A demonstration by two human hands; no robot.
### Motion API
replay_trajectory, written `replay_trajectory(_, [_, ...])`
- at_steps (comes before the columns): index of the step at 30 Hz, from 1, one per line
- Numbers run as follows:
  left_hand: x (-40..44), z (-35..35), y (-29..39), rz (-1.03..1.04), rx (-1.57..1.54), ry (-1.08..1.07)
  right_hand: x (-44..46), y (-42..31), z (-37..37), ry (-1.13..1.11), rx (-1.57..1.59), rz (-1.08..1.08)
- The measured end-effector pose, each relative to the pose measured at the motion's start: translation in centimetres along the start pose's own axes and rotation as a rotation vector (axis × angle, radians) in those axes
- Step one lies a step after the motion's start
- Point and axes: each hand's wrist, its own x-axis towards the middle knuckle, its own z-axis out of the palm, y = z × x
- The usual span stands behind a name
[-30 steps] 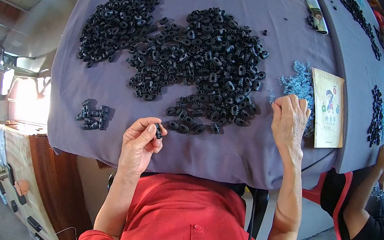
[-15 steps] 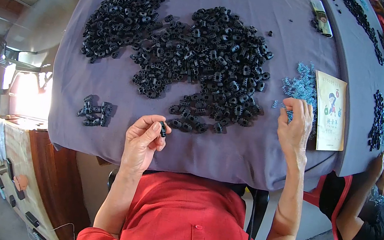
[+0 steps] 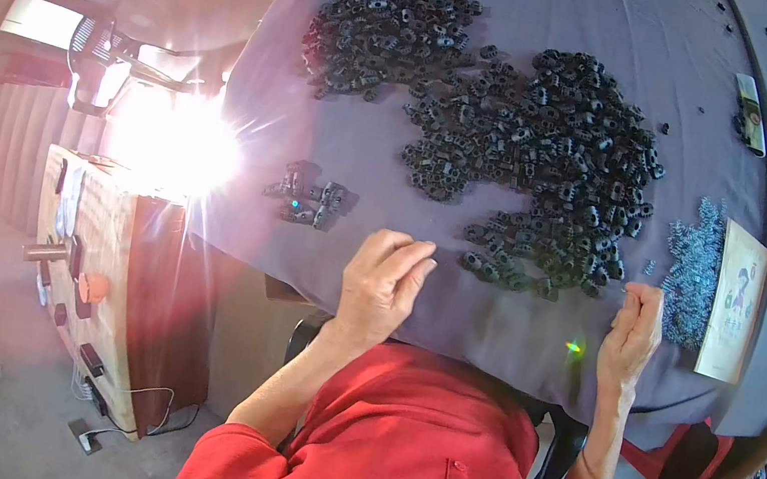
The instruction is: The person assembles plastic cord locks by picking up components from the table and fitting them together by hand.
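My left hand (image 3: 384, 280) is closed in a pinch above the near part of the cloth, its back towards me. Whatever its fingertips hold is hidden. My right hand (image 3: 633, 332) also pinches, thumb against forefinger, just right of the near edge of the large heap of small black plastic parts (image 3: 559, 157). Anything between those fingertips is too small to make out. Beyond the right hand lies a pile of small bluish metal springs (image 3: 692, 276), with a loose spring (image 3: 650, 267) beside it. Several black pieces (image 3: 309, 199) form a small group left of my left hand.
Another black heap (image 3: 388, 32) lies at the far left of the grey cloth (image 3: 273, 109). A booklet (image 3: 736, 304) and a packet (image 3: 750, 113) lie to the right. Another person's arm (image 3: 740, 472) is at the right edge. A wooden cabinet (image 3: 135, 299) stands left.
The view has swung left, bringing in strong glare. My right hand has drawn back from the springs towards my body. My left hand has turned over, hiding the black part seen in its fingers before.
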Motion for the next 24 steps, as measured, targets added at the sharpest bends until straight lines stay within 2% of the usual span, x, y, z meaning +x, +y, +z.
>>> replay_trajectory(2, [0.2, -0.9, -0.7, -0.02, 0.112, 0.016, -0.7, 0.4, 0.3, -0.023, 0.027, 0.091])
replay_trajectory(6, [1.5, -2.6, -3.1, -0.01, 0.257, 0.128, -0.8, 0.4, 0.3, 0.002, 0.098, 0.133])
replay_trajectory(10, [1.9, -3.2, -4.9, -0.074, 0.308, 0.066, -0.6, 0.5, 0.5, 0.025, 0.125, 0.077])
replay_trajectory(15, [2.5, -2.3, -2.8, 0.046, 0.377, 0.116, -0.7, 0.3, 0.7, 0.077, 0.117, -0.015])
replay_trajectory(20, [2.9, 2.3, 1.2, 0.095, -0.054, -0.073, -0.6, 0.3, 0.6, 0.083, 0.147, -0.043])
replay_trajectory(24, [3.4, 5.4, 1.4, 0.154, -0.117, -0.184, -0.6, 0.2, 0.5, 0.081, 0.163, -0.02])
